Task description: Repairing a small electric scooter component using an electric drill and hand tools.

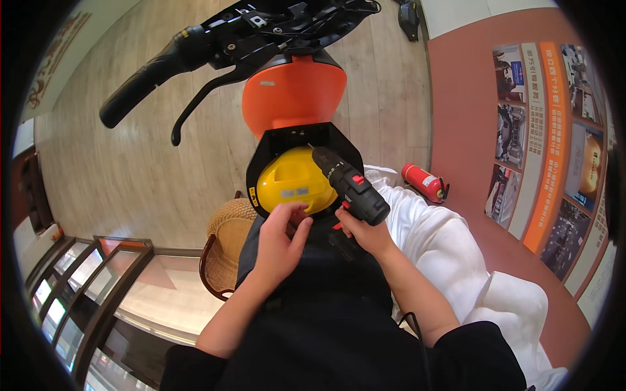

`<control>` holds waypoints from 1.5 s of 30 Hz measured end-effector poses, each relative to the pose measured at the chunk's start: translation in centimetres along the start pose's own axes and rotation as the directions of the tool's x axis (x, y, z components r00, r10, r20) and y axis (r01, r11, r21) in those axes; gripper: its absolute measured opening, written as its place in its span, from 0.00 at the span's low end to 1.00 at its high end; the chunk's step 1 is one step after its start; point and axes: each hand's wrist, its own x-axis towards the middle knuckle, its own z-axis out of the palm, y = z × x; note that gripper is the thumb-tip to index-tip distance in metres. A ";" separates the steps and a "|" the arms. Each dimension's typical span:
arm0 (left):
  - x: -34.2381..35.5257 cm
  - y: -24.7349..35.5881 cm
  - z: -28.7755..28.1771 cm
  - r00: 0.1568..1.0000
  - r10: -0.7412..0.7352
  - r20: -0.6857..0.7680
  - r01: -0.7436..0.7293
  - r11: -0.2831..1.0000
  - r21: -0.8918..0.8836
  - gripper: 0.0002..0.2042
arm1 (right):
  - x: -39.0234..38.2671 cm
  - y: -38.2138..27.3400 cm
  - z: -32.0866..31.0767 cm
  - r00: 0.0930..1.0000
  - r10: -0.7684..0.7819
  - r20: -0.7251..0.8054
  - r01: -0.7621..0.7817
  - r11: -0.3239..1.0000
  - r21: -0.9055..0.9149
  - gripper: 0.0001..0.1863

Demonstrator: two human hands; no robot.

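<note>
My right hand (pixel 364 229) is wrapped round the handle of a black cordless drill (pixel 355 189) with red details. The drill tilts up and to the left, its tip close to the black bracket (pixel 280 140) under an orange panel (pixel 295 94). Beneath and left of the drill, a yellow hard hat (pixel 295 177) rests within the black surround. My left hand (pixel 280 238) hovers by the hat's near edge with fingers bent and thumb apart; nothing shows in it. Part of the drill's lower end is lost against dark clothing.
Above the panel spreads a black handlebar (pixel 156 72) with a brake lever (pixel 202 107). White draped cloth (pixel 443 254) lies to my right, near a red fire extinguisher (pixel 424 182). A wicker chair (pixel 225 244) stands left, beside a glass case (pixel 163 287).
</note>
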 end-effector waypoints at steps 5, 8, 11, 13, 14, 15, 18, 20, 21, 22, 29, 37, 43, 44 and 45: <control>-0.1 -2.6 1.9 0.987 -0.159 0.001 0.154 0.955 -0.252 0.12 | -0.3 -1.1 0.9 0.946 0.216 0.240 -0.292 0.891 0.348 0.05; 1.1 -2.9 2.8 0.979 -0.183 0.090 0.204 0.898 -0.391 0.17 | -0.7 -0.5 1.0 0.936 0.253 0.245 -0.334 0.861 0.384 0.07; 1.7 -4.0 3.7 0.864 -0.317 0.392 0.498 0.653 -0.570 0.21 | -1.1 0.5 1.8 0.972 0.083 0.221 -0.138 0.959 0.247 0.09; 1.4 -5.2 4.2 0.771 -0.218 0.598 0.632 0.380 -0.676 0.24 | -1.7 0.4 2.6 0.973 0.102 0.206 -0.141 0.973 0.183 0.13; 1.2 -4.8 4.5 0.779 -0.235 0.581 0.627 0.295 -0.721 0.24 | -1.8 0.3 2.8 0.971 0.125 0.201 -0.161 0.972 0.172 0.14; 1.1 -5.1 4.6 0.780 -0.234 0.581 0.626 0.294 -0.722 0.24 | -1.9 0.3 2.9 0.969 0.148 0.197 -0.181 0.970 0.160 0.16; 1.4 -5.4 4.6 0.794 -0.209 0.571 0.607 0.329 -0.723 0.26 | -1.7 1.3 2.8 0.978 0.112 0.178 -0.137 0.981 0.139 0.15; 1.9 -5.4 4.5 0.768 -0.170 0.618 0.637 0.308 -0.707 0.27 | -1.6 1.1 2.2 0.980 0.108 0.166 -0.113 0.993 0.020 0.17; 2.5 -5.6 4.2 0.770 -0.167 0.616 0.634 0.310 -0.709 0.27 | -1.3 0.7 2.0 0.983 0.101 0.152 -0.087 0.991 -0.097 0.18; 3.3 -5.9 3.6 0.804 -0.157 0.574 0.569 0.486 -0.663 0.24 | -1.0 0.2 1.7 0.984 0.098 0.152 -0.083 0.992 -0.099 0.18; 12.5 -10.7 0.2 0.977 -0.159 -0.141 0.101 0.930 -0.353 0.12 | 2.4 -2.7 1.0 0.942 -0.224 0.249 0.318 0.372 -0.872 0.22; 13.7 -10.6 1.6 0.942 -0.073 -0.327 0.039 0.993 -0.108 0.08 | 4.7 -2.3 2.8 0.960 -0.153 0.234 0.268 0.263 -0.927 0.21; 13.3 -10.4 0.9 0.933 -0.112 -0.341 0.041 0.977 -0.209 0.06 | 5.1 -2.5 3.6 0.958 -0.133 0.252 0.280 0.263 -0.923 0.21; 13.4 -10.3 0.7 0.934 -0.148 -0.324 0.070 0.968 -0.242 0.06 | 5.2 -2.4 3.7 0.959 -0.135 0.248 0.276 0.262 -0.925 0.21; 13.5 -10.3 0.6 0.934 -0.150 -0.325 0.071 0.967 -0.243 0.06 | 5.3 -2.3 3.7 0.959 -0.133 0.250 0.277 0.262 -0.924 0.21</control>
